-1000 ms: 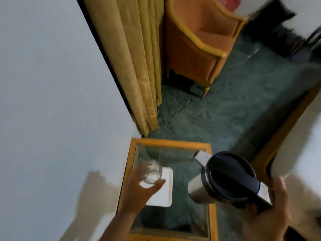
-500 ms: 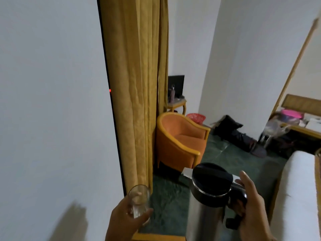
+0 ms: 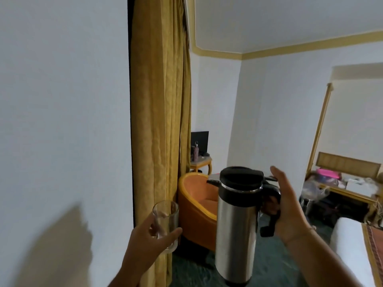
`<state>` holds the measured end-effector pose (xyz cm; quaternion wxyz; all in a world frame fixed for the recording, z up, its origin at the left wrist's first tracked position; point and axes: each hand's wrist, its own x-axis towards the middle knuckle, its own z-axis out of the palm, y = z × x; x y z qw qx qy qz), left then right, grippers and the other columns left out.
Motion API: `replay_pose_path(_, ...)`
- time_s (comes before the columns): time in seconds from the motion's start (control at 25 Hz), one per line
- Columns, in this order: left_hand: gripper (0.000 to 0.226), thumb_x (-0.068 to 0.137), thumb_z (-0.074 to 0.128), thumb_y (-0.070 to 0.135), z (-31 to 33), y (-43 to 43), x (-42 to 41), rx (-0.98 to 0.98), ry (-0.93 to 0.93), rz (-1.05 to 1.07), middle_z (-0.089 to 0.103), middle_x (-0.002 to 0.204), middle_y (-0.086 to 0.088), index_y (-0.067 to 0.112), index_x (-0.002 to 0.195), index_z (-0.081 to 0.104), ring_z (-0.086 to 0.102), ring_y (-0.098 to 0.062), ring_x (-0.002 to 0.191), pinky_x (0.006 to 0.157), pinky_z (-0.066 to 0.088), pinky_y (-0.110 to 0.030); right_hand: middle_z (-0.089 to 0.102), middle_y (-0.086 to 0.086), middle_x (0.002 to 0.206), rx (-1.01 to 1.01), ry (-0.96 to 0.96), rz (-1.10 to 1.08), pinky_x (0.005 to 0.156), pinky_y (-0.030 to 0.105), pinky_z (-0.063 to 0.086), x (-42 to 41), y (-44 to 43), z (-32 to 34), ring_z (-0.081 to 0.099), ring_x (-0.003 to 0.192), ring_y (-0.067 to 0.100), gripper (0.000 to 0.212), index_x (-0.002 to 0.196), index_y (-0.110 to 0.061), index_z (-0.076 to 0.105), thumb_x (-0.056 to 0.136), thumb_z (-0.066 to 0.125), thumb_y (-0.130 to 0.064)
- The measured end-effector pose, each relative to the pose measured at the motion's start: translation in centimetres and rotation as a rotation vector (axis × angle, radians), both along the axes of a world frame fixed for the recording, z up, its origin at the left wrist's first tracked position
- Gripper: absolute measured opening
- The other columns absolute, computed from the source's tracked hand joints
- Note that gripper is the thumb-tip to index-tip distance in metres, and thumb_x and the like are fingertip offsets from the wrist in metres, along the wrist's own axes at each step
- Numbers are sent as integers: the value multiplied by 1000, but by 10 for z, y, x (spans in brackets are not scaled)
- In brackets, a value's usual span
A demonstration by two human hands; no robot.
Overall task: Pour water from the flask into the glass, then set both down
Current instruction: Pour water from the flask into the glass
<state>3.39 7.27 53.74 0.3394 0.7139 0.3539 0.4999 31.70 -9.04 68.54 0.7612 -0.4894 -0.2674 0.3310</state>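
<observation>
A clear drinking glass (image 3: 166,219) is held upright in the air by my left hand (image 3: 148,240), which wraps its lower half. To its right a tall steel flask (image 3: 236,228) with a black lid and a spout pointing left stands upright in the air. My right hand (image 3: 288,212) grips the flask's black handle, thumb raised beside the lid. A gap separates the flask from the glass, and no water is seen flowing. I cannot tell how much water the glass holds.
A white wall (image 3: 62,121) fills the left, with a yellow curtain (image 3: 161,121) right behind the glass. An orange armchair (image 3: 196,206) stands beyond on green carpet (image 3: 267,264). A bed's white edge (image 3: 352,251) lies at the lower right.
The view has swung up from the glass-topped side table to the room. Both hands have lifted the glass and the flask, and the flask has gone from tilted to upright.
</observation>
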Motion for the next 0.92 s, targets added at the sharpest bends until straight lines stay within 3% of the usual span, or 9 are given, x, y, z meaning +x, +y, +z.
replay_pose_path(0.12,87,45,72,105,32,6,9,45,4,-10,78,84,19,39,102,68,80,-14,78,64,65,-20,40,-1,49,-78,-105,53,54,29,30,1,5,35,30,47,15,65,54,-23,44,67,78,-77)
replay_pose_path(0.24,82,48,73,103,62,7,14,95,-36,-40,79,87,18,41,101,68,81,-9,83,61,65,-18,36,-5,47,-90,-207,87,53,28,28,-4,9,65,27,45,12,62,49,-26,42,76,75,-71)
replay_pose_path(0.44,56,63,83,80,94,2,16,161,-33,-87,80,80,19,40,99,68,82,-5,81,58,63,-16,30,-3,55,-67,-290,93,55,33,19,-7,10,113,21,49,13,57,50,-26,44,85,72,-61)
replay_pose_path(0.6,69,55,78,95,106,-5,17,199,-54,-112,80,76,16,42,98,68,83,-10,78,63,69,-22,31,-4,51,-160,-471,183,55,32,26,-7,10,149,23,46,13,62,50,-24,38,85,70,-63)
replay_pose_path(0.8,61,59,79,90,112,-15,19,253,-23,-107,80,85,21,48,101,66,79,-1,87,65,66,-17,38,-5,49,-304,-751,248,44,24,33,-14,17,177,30,42,11,58,45,-26,51,83,72,-65)
replay_pose_path(0.92,67,55,76,97,113,-21,16,234,-21,-104,79,90,28,50,101,65,78,5,90,62,63,-13,39,-5,50,-327,-854,252,45,24,33,-17,19,187,31,42,12,51,49,-25,59,77,74,-64)
